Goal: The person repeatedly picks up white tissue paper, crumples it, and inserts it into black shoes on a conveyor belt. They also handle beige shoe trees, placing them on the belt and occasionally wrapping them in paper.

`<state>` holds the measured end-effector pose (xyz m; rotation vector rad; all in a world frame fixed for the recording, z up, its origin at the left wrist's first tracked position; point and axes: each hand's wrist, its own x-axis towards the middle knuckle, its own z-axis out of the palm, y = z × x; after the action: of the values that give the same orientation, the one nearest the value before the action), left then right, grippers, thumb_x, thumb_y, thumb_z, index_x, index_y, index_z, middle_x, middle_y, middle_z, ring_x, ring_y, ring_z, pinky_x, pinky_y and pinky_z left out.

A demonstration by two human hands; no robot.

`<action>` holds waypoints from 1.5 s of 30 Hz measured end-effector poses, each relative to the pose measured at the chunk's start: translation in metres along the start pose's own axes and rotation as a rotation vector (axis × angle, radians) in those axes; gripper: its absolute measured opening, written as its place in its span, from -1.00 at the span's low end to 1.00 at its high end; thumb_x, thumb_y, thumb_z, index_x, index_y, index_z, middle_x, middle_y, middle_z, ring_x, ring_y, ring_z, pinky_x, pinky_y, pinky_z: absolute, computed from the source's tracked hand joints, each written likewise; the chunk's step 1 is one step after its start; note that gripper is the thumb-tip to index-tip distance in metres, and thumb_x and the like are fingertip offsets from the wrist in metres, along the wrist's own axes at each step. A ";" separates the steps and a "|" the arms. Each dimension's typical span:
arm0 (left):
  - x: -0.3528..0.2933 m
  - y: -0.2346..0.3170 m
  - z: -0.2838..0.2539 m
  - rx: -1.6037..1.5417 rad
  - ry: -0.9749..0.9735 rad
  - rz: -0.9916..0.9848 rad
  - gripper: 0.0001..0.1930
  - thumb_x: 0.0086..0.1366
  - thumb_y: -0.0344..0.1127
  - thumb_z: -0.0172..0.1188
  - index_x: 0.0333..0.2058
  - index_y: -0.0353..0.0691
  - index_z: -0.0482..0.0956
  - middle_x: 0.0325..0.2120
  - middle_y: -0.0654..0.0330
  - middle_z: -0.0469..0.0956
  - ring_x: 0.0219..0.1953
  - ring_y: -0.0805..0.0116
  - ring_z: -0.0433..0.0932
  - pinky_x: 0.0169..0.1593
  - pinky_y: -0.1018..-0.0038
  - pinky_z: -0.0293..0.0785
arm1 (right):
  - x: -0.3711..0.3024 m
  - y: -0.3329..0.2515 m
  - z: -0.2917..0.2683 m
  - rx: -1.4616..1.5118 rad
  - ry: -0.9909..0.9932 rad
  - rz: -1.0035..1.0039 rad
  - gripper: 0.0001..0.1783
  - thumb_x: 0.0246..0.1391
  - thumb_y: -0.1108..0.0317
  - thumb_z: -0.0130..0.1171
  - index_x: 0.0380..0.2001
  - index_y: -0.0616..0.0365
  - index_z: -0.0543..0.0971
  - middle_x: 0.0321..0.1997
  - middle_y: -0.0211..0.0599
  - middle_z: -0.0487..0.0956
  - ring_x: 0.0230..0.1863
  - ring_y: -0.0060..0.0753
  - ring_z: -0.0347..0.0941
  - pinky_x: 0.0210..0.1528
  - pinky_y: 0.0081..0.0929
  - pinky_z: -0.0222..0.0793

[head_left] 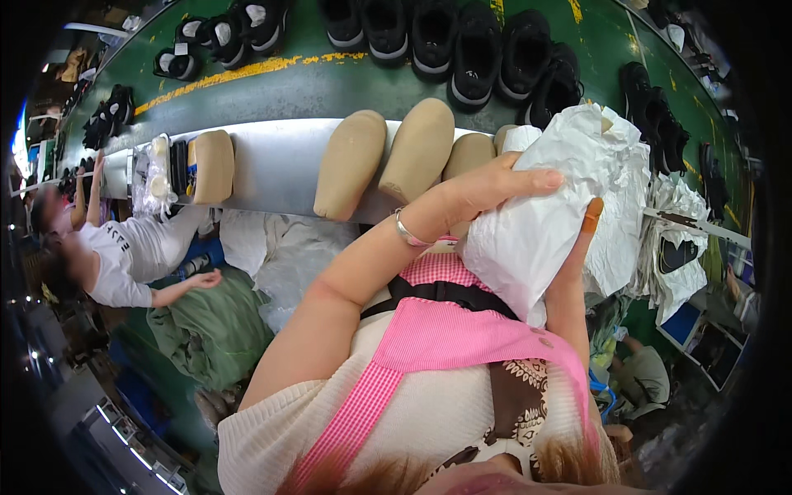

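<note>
White crumpled tissue paper (516, 235) is bunched up in front of my chest, on the right. My left hand (503, 181) reaches across to it, thumb pressed on its near upper face, the other fingers hidden behind. Along the paper's right side lies my right hand (576, 260), its thumb tip in an orange cover and its fingers mostly out of sight. Whether anything is wrapped inside cannot be seen. Just beyond my left forearm, beige shoe-shaped forms (352, 163) stand on a metal work surface (276, 169).
Rows of black shoes (433, 41) sit on the green surface (322, 87) beyond. Another beige form (214, 167) and a clear plastic bag (153, 177) lie left. A person in white (128, 256) works there. More white paper (681, 194) hangs at right.
</note>
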<state>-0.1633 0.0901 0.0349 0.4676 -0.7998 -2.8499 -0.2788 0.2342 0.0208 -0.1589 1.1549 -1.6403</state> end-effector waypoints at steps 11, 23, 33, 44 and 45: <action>-0.027 -0.019 0.004 0.277 -0.005 0.001 -0.42 0.29 -0.10 0.24 0.15 -0.38 0.38 -0.03 0.16 0.53 0.01 0.43 0.50 0.08 0.47 0.44 | 0.003 -0.102 0.048 -1.328 -0.033 -1.137 -0.65 0.27 0.29 0.02 0.05 0.18 0.51 0.08 -0.22 0.54 -0.01 -0.35 0.49 -0.18 -0.56 0.38; -0.032 -0.030 -0.004 0.109 0.146 0.099 -0.35 0.29 -0.02 0.14 0.22 -0.31 0.27 0.10 0.19 0.42 0.16 0.38 0.38 0.23 0.41 0.30 | 0.058 -0.094 0.069 -0.818 -0.246 -0.659 -0.70 0.18 0.19 0.18 -0.25 0.25 0.61 -0.35 -0.41 0.61 -0.30 -0.66 0.45 -0.24 -0.65 0.35; 0.015 0.067 -0.003 -0.058 0.466 0.907 -0.44 0.32 0.04 -0.01 0.14 -0.22 0.37 0.07 0.13 0.47 0.09 0.18 0.47 0.18 0.23 0.40 | 0.038 -0.076 0.048 -1.089 -0.327 -0.612 0.00 -0.11 0.05 0.42 0.32 0.22 0.17 0.28 0.09 0.33 0.30 0.01 0.27 0.31 -0.29 0.17; 0.018 0.052 -0.016 0.202 0.321 0.647 -0.24 0.27 0.16 -0.09 0.23 -0.40 0.23 0.12 -0.07 0.41 0.07 0.09 0.50 0.13 0.26 0.44 | 0.036 -0.097 -0.001 -0.952 -0.342 -0.486 -0.12 0.06 0.14 0.28 0.39 0.03 0.12 0.36 -0.08 0.26 0.31 -0.16 0.27 0.27 -0.22 0.22; 0.022 0.048 -0.019 0.175 0.302 0.616 -0.22 0.27 0.18 -0.10 0.23 -0.41 0.22 0.12 -0.08 0.40 0.07 0.09 0.50 0.13 0.26 0.44 | 0.027 -0.090 0.002 -0.797 -0.389 -0.375 -0.14 0.09 0.19 0.24 0.39 0.03 0.09 0.36 -0.06 0.25 0.30 -0.15 0.27 0.25 -0.25 0.25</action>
<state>-0.1748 0.0350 0.0392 0.5421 -0.9375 -2.0988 -0.3500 0.2074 0.0767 -1.2070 1.4608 -1.2779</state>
